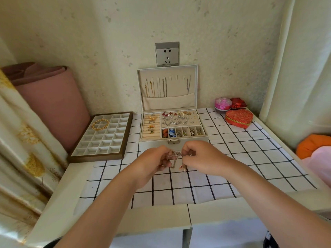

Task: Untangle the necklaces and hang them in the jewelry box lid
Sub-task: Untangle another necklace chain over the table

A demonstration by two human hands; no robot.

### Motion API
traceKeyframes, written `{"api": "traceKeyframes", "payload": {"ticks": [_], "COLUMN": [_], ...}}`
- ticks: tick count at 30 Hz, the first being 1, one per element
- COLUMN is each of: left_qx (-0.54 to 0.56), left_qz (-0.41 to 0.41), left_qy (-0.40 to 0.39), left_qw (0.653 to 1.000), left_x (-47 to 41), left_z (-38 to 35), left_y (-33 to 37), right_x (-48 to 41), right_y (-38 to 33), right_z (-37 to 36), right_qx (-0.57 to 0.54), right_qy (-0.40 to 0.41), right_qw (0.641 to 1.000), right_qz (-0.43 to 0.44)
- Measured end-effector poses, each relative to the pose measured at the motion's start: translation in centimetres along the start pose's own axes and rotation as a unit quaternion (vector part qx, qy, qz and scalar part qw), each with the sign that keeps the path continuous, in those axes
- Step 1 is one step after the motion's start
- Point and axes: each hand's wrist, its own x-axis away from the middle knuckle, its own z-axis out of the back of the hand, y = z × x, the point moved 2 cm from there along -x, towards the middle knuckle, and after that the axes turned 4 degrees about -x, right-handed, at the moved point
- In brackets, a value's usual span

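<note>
A small tangle of necklaces with thin chains and little pendants hangs between my two hands, just above the checked cloth. My left hand pinches its left side and my right hand pinches its right side. Right behind them stands the white jewelry box, open, full of rings, earrings and charms. Its upright lid has a row of hooks and a pocket; several chains hang there, one more at the right.
A brown compartment tray with a gold bangle lies left of the box. A red heart-shaped box, a pink round tub and a red wrapped item sit at the back right. A pink roll leans at the left wall.
</note>
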Motion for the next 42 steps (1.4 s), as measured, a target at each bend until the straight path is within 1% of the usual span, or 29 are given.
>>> {"api": "traceKeyframes", "payload": {"ticks": [2, 4, 6, 7, 9, 12, 15, 20, 23, 26, 28, 30, 32, 34, 36, 38, 40, 42], "left_qx": [0.006, 0.007, -0.010, -0.023, -0.046, -0.084, -0.097, -0.142, -0.165, -0.177, -0.191, -0.199, -0.201, -0.212, -0.236, -0.244, -0.244, -0.234], "left_qz": [-0.010, -0.028, -0.051, -0.060, -0.069, -0.074, -0.073, -0.070, -0.073, -0.076, -0.101, -0.139, -0.159, -0.147, -0.121, -0.112, -0.119, -0.131], "left_qy": [-0.009, -0.024, -0.032, -0.029, -0.020, 0.000, 0.011, 0.025, 0.024, 0.028, 0.047, 0.067, 0.062, 0.025, -0.008, -0.005, 0.023, 0.035], "left_qw": [1.000, 0.999, 0.998, 0.998, 0.996, 0.994, 0.993, 0.987, 0.983, 0.981, 0.975, 0.968, 0.965, 0.966, 0.964, 0.963, 0.962, 0.963], "left_x": [0.0, 0.2, 0.4, 0.5, 0.7, 0.9, 1.1, 0.9, 0.8, 0.7, 0.7, 0.8, 0.9, 1.0, 0.9, 0.8, 0.7, 0.6], "left_z": [0.2, 0.2, 0.2, 0.1, 0.0, -0.1, -0.1, -0.5, -0.6, -0.7, -0.6, -0.3, 0.1, 0.2, 0.3, 0.7, 1.3, 1.7], "left_y": [-0.1, -0.1, -0.1, -0.1, -0.1, 0.1, 0.2, 0.1, 0.3, 0.5, 0.7, 0.8, 0.9, 0.8, 0.9, 1.4, 2.0, 2.3], "right_x": [0.1, 0.2, 0.2, 0.2, 0.1, 0.0, 0.1, 0.3, 0.2, 0.2, 0.1, 0.0, 0.1, 0.1, 0.0, -0.1, -0.3, -0.4], "right_y": [0.0, -0.3, -0.5, -0.6, -0.5, -0.5, -0.6, -0.6, -0.5, -0.5, -0.4, -0.5, -0.8, -1.0, -1.0, -1.1, -1.2, -1.3], "right_z": [0.5, 0.5, 0.2, 0.0, -0.4, -0.5, 0.0, 0.8, 0.8, 0.3, 0.0, -0.2, -0.2, -0.2, -0.2, -0.1, 0.2, 0.5], "right_qx": [-0.044, -0.123, -0.231, -0.259, -0.252, -0.232, -0.223, -0.165, -0.192, -0.226, -0.223, -0.167, -0.098, -0.050, -0.028, -0.069, -0.146, -0.194], "right_qy": [-0.001, -0.012, -0.030, -0.035, -0.035, -0.014, -0.007, 0.016, 0.023, -0.002, -0.009, -0.018, -0.030, -0.033, -0.026, -0.005, 0.029, 0.046], "right_qw": [0.999, 0.992, 0.972, 0.965, 0.967, 0.973, 0.975, 0.986, 0.981, 0.974, 0.974, 0.985, 0.995, 0.998, 0.999, 0.997, 0.988, 0.979], "right_qz": [-0.015, -0.027, -0.031, -0.028, -0.011, 0.006, 0.009, 0.012, 0.006, -0.023, -0.031, -0.025, -0.006, 0.014, 0.028, 0.037, 0.038, 0.030]}}
